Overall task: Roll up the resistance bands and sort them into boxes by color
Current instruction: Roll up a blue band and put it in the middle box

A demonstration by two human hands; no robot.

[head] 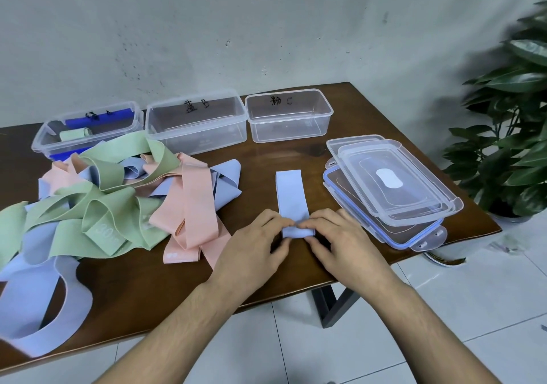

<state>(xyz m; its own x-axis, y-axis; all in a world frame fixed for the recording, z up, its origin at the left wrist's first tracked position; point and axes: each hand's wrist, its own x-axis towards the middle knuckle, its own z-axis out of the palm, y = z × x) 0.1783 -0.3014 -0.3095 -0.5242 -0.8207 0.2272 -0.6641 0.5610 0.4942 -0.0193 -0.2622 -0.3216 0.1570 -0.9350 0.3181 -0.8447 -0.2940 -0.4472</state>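
Note:
A light blue resistance band (291, 194) lies flat on the brown table, its near end folded into a small roll. My left hand (254, 244) and my right hand (340, 241) pinch that rolled end from either side, fingertips nearly meeting. A heap of green, pink and blue bands (118, 200) covers the table's left half. Three clear boxes stand along the back: the left box (47, 139) holds a rolled green band (75, 134), while the middle box (196, 130) and the right box (288, 123) hold nothing.
Stacked clear lids (396, 188) lie to the right of the flat band, near the table's right edge. A leafy potted plant (509, 135) stands on the floor beyond that corner. The table's front edge (183, 321) runs just below my wrists.

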